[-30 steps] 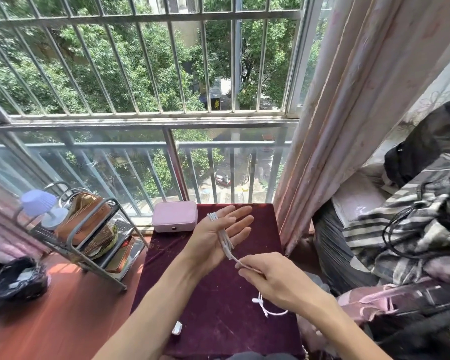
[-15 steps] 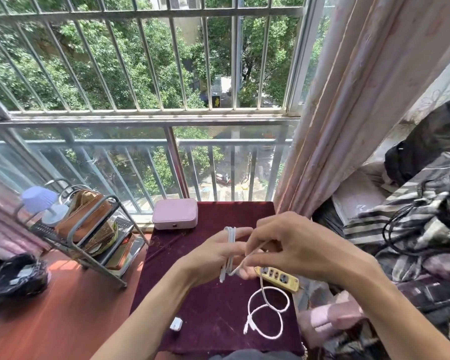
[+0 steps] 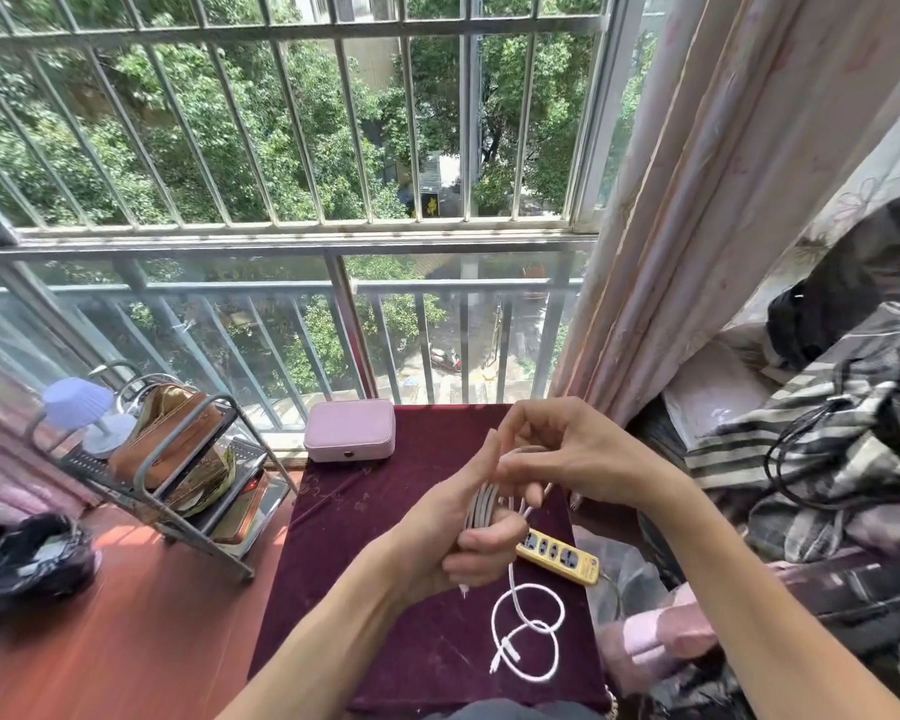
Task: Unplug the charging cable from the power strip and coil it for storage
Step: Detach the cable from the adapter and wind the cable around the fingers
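More turns of the white charging cable now wrap the left hand, whose lower fingers curl over the coil; the right hand arches above its fingertips, leaving the yellow power strip more exposed.

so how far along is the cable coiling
Done: the yellow power strip's visible sockets are empty, and several turns of the white charging cable sit round the left hand. In hand: the right hand leads the next turn onto that coil. Left: the loose tail looped on the maroon tablecloth, connector included, needs winding.
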`<state>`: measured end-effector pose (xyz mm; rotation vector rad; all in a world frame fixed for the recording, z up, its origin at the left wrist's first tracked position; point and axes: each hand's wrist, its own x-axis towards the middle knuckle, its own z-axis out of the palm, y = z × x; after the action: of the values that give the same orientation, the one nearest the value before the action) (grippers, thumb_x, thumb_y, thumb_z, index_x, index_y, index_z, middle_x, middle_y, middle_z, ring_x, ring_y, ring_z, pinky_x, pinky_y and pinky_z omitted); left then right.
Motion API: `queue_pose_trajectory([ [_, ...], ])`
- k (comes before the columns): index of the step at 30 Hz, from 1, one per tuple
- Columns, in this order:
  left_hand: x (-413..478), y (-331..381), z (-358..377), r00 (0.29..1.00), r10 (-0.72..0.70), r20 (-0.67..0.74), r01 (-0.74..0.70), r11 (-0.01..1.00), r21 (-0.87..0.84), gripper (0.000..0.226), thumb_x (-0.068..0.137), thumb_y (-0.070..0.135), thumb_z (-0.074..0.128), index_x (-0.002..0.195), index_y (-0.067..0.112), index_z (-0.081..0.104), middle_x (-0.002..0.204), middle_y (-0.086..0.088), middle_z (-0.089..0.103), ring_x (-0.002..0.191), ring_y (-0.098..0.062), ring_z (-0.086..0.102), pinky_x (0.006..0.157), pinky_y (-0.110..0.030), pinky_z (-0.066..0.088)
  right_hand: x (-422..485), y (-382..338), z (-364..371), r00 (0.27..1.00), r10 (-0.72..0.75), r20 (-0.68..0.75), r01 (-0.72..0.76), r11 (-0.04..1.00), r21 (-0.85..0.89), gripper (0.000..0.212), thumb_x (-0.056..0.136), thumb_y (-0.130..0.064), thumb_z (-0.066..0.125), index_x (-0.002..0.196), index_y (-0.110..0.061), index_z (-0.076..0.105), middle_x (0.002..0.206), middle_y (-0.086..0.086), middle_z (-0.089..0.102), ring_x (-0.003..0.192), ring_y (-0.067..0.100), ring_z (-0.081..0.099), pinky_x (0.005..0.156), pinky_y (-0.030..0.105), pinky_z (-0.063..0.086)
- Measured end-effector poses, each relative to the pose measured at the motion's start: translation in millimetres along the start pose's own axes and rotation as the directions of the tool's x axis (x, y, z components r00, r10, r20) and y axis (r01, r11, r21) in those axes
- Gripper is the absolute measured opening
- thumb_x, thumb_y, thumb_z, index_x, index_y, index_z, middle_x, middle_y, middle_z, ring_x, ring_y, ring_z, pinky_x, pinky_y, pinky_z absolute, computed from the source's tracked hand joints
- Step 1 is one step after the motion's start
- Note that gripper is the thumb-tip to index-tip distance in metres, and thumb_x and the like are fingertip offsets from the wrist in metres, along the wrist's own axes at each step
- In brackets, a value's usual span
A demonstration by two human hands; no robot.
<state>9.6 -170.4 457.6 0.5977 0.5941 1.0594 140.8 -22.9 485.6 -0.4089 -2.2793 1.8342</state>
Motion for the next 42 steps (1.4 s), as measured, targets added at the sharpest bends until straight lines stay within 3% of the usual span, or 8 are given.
queue_pose_trajectory([
  [7, -2.4, 3.5, 5.3, 0.999, 0.028, 0.023, -0.027, 0.998, -0.06, 0.038, 0.103, 0.048, 0.049, 0.094, 0.013, 0.059, 0.044, 0.006, 0.024, 0.029, -0.006, 0.021, 0.031, -0.019, 0.016, -3.7, 13.9, -9.5, 0.998, -0.015, -0.063, 0.022, 0.992, 0.124, 0.013, 0.088, -0.023, 0.084, 0.097, -0.014, 0.081, 0.093, 0.016, 0.079, 0.087, 0.016, 0.074, 0.081, 0.022, 0.058],
  [11, -2.0, 7.5, 11.6, 0.998, 0.07, 0.009, -0.068, 0.987, -0.143, 0.026, 0.109, 0.027, 0.041, 0.109, 0.008, 0.058, 0.044, 0.008, 0.042, 0.03, -0.001, 0.04, 0.031, -0.015, 0.027, -1.0, 30.1, -2.9, 0.987, 0.001, -0.16, 0.035, 0.974, 0.226, 0.022, 0.082, -0.04, 0.087, 0.093, -0.023, 0.08, 0.076, -0.004, 0.073, 0.067, 0.006, 0.061, 0.064, 0.015, 0.048],
  [15, 2.1, 15.2, 17.7, 0.989, 0.138, -0.057, -0.146, 0.973, -0.176, 0.024, 0.106, 0.013, 0.041, 0.114, 0.003, 0.061, 0.046, 0.006, 0.045, 0.028, 0.001, 0.041, 0.028, -0.013, 0.028, -0.6, 50.8, 17.1, 0.964, 0.072, -0.256, 0.055, 0.889, 0.455, 0.044, 0.072, -0.057, 0.09, 0.091, -0.019, 0.081, 0.071, 0.002, 0.067, 0.054, 0.007, 0.051, 0.055, 0.019, 0.045],
  [18, 5.2, 18.7, 17.4, 0.978, 0.177, -0.11, -0.196, 0.962, -0.192, 0.03, 0.103, 0.011, 0.042, 0.12, -0.001, 0.063, 0.052, 0.004, 0.047, 0.026, 0.0, 0.033, 0.028, -0.013, 0.03, -1.4, 65.6, 37.4, 0.953, 0.144, -0.267, 0.029, 0.832, 0.555, 0.031, 0.089, -0.044, 0.076, 0.101, -0.016, 0.082, 0.08, 0.019, 0.064, 0.065, 0.026, 0.048, 0.061, 0.039, 0.044],
  [22, 7.1, 23.2, 8.7, 0.973, 0.189, -0.136, -0.219, 0.941, -0.257, 0.03, 0.103, 0.018, 0.046, 0.118, 0.0, 0.065, 0.055, 0.002, 0.048, 0.031, -0.005, 0.022, 0.031, -0.017, 0.019, -5.7, 74.1, 57.5, 0.945, 0.188, -0.267, 0.003, 0.812, 0.583, 0.026, 0.102, -0.028, 0.059, 0.106, -0.012, 0.079, 0.067, 0.007, 0.055, 0.051, 0.011, 0.043, 0.049, 0.026, 0.034],
  [26, 9.4, 27.8, -4.6, 0.94, 0.249, -0.233, -0.308, 0.914, -0.264, 0.025, 0.105, 0.014, 0.041, 0.111, 0.005, 0.063, 0.054, 0.006, 0.03, 0.038, -0.006, 0.017, 0.035, -0.019, 0.014, -10.3, 83.6, 68.2, 0.909, 0.264, -0.322, -0.116, 0.903, 0.414, 0.023, 0.11, -0.017, 0.055, 0.111, -0.008, 0.076, 0.063, 0.004, 0.047, 0.047, 0.008, 0.035, 0.044, 0.02, 0.027],
  [30, 13.0, 28.9, -20.3, 0.898, 0.278, -0.342, -0.374, 0.891, -0.258, 0.018, 0.102, 0.014, 0.05, 0.111, 0.007, 0.063, 0.056, 0.007, 0.033, 0.038, -0.004, 0.022, 0.036, -0.018, 0.018, -19.8, 78.2, 73.0, 0.94, 0.146, -0.308, -0.161, 0.987, -0.024, 0.023, 0.11, -0.022, 0.058, 0.11, -0.024, 0.08, 0.057, -0.01, 0.046, 0.051, 0.005, 0.036, 0.05, 0.021, 0.031],
  [42, 18.7, 11.7, -48.6, 0.709, 0.176, -0.683, -0.144, 0.984, 0.105, 0.03, 0.107, 0.018, 0.048, 0.129, -0.001, 0.054, 0.062, 0.001, 0.047, 0.036, -0.004, 0.034, 0.034, -0.015, 0.025, -39.5, 16.5, 57.8, 0.994, 0.106, -0.026, -0.104, 0.848, -0.52, 0.028, 0.098, -0.046, 0.064, 0.087, -0.022, 0.073, 0.062, -0.007, 0.058, 0.056, 0.006, 0.048, 0.056, 0.022, 0.038],
])
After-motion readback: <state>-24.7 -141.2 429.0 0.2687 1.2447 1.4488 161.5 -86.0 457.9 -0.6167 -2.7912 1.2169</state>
